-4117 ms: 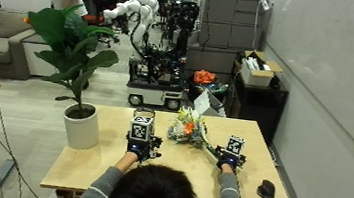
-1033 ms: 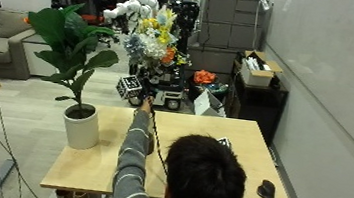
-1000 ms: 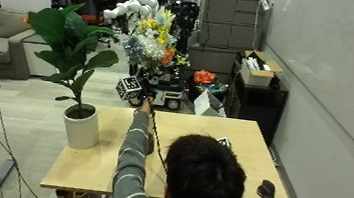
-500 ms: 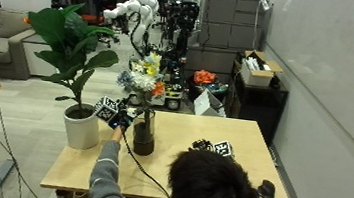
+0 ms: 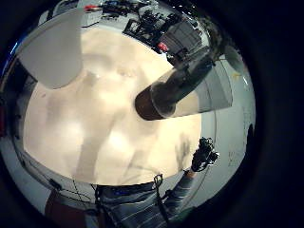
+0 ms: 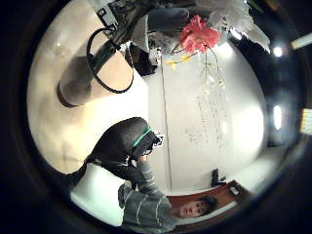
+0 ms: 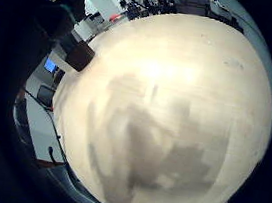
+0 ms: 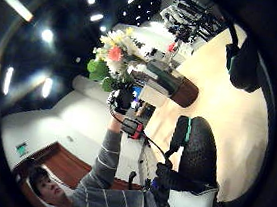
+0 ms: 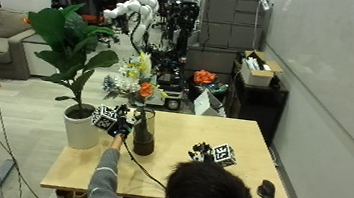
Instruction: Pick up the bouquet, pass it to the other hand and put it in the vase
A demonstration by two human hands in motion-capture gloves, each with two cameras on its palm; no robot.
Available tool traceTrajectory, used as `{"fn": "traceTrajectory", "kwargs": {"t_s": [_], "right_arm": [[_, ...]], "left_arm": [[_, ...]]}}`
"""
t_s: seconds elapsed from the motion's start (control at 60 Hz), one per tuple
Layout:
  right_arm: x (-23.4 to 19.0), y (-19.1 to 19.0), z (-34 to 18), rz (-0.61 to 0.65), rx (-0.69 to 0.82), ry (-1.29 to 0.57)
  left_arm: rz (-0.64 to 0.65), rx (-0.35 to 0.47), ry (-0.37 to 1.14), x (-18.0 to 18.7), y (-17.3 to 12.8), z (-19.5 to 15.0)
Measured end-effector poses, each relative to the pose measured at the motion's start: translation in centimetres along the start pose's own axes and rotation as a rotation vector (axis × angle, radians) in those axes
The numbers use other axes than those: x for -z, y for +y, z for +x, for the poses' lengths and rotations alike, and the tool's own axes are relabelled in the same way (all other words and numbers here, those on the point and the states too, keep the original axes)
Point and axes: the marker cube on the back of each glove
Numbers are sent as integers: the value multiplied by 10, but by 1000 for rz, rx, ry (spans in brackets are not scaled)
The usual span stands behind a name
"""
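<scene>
Nearest the camera, the person's head sits at the table's (image 9: 239, 136) front edge. Just beyond it, the right hand (image 9: 207, 153) lies low over the bare wood, nothing under the palm but tabletop in its little-finger view; whether its fingers are spread or curled cannot be told. A dark computer mouse (image 9: 265, 189) lies on the table, out to that hand's right and nearer the front edge.

Farther out, the left hand (image 9: 118, 122) is raised beside the neck of the vase (image 9: 143, 134), touching the bouquet (image 9: 132, 81) stems where they enter the rim. Its fingers seem closed around the stems, though the outside view does not settle this. The stems stand inside the vase, blossoms fanned above the rim; the vase stands upright on the table, just right of that hand.

Left of the left hand, close by, a white pot (image 9: 81, 127) with a broad-leaved plant (image 9: 69, 46) stands on the table's left part; its leaves reach near the flowers.

Beyond the table: a cardboard box (image 9: 258, 70) on a dark cabinet, grey drawers, a sofa.
</scene>
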Motion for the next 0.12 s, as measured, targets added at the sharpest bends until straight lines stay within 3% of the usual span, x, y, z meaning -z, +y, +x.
{"fn": "traceTrajectory", "kwargs": {"t_s": [0.117], "right_arm": [[-11, -3, 13, 14, 44, 31]], "left_arm": [[45, 170, -105, -5, -12, -31]]}}
